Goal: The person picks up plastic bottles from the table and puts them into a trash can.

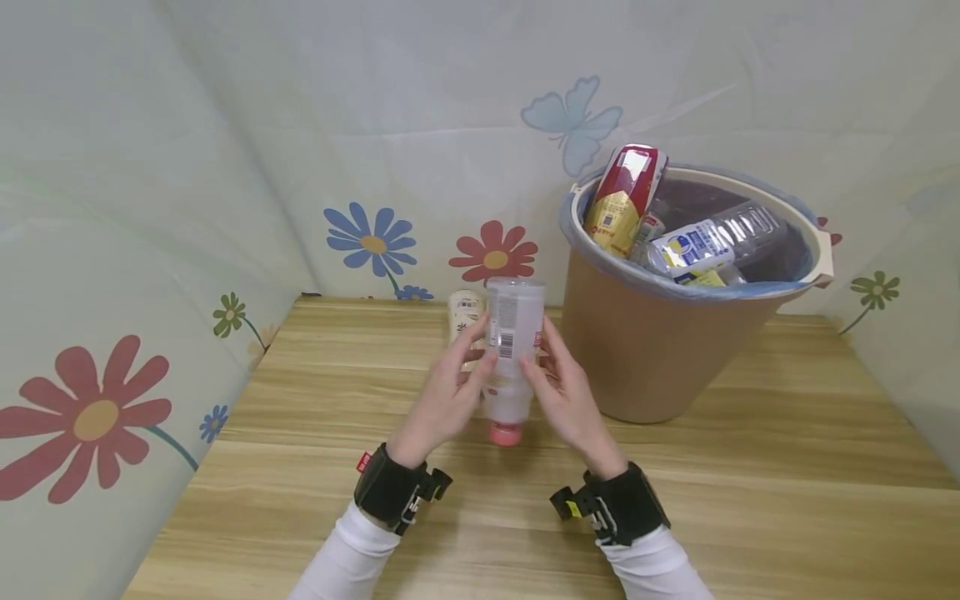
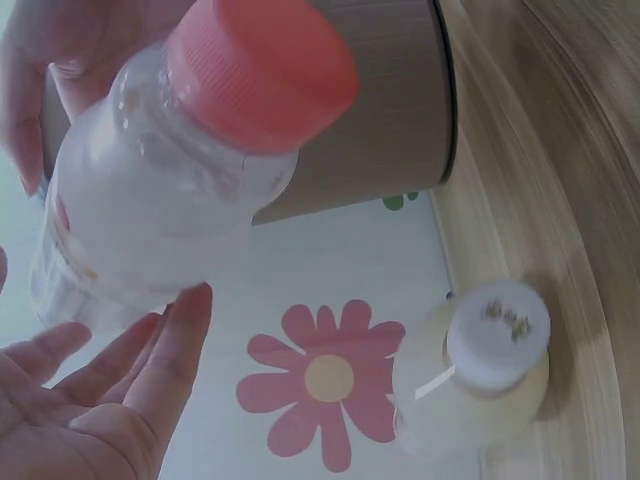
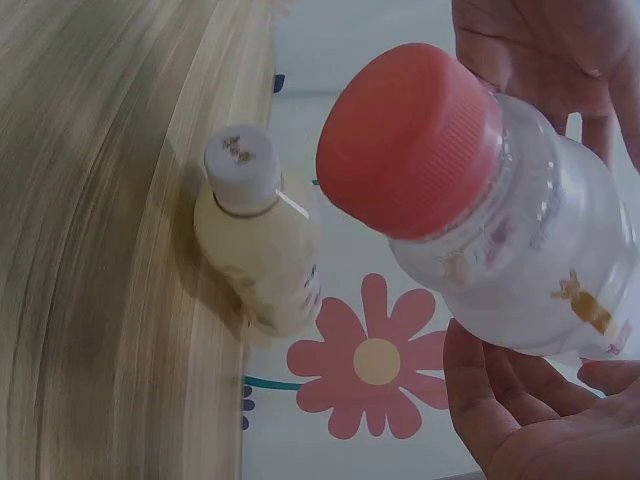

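A clear plastic bottle with a pink cap is held over the table between both hands, its cap end towards the person. The left hand holds the bottle's left side, and the right hand grips the opposite side. In the left wrist view the pink cap is screwed on and the bottle's inside looks cloudy. A cream-coloured bottle with a white cap stands on the table behind the held bottle. In the head view it is partly hidden by that bottle and the left hand.
On the right stands a brown bin lined with a bluish bag. A red and gold container and a clear bottle with a blue label lie in its top. A flower-printed sheet hangs behind the wooden table.
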A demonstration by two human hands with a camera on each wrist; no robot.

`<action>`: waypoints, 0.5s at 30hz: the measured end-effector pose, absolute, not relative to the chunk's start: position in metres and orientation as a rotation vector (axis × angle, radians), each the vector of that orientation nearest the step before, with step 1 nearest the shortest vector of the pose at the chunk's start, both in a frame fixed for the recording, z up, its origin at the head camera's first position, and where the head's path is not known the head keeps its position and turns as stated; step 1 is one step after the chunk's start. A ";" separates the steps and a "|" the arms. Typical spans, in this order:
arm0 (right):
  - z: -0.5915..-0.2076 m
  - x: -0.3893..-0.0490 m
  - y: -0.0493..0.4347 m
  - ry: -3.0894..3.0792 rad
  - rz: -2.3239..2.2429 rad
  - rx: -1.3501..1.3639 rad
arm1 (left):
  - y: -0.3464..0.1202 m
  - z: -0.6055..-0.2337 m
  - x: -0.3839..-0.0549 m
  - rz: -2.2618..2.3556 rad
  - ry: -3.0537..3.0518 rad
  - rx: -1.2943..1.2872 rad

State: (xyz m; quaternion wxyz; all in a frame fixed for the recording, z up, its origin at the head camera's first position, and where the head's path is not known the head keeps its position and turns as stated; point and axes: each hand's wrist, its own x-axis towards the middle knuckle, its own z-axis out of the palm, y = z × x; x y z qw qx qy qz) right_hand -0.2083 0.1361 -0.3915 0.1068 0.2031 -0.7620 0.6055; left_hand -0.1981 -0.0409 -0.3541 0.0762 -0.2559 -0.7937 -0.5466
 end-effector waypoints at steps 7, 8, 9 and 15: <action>-0.389 -0.208 0.134 -2.256 1.785 0.646 | -0.045 -0.352 -0.199 -1.655 -2.263 -0.771; -0.386 -0.206 0.133 -2.269 1.787 0.642 | -0.045 -0.353 -0.199 -1.656 -2.246 -0.772; -0.381 -0.203 0.132 -2.283 1.785 0.641 | -0.045 -0.354 -0.200 -1.654 -2.231 -0.770; -0.360 -0.189 0.125 -2.324 1.761 0.637 | -0.046 -0.356 -0.202 -1.576 -2.196 -0.723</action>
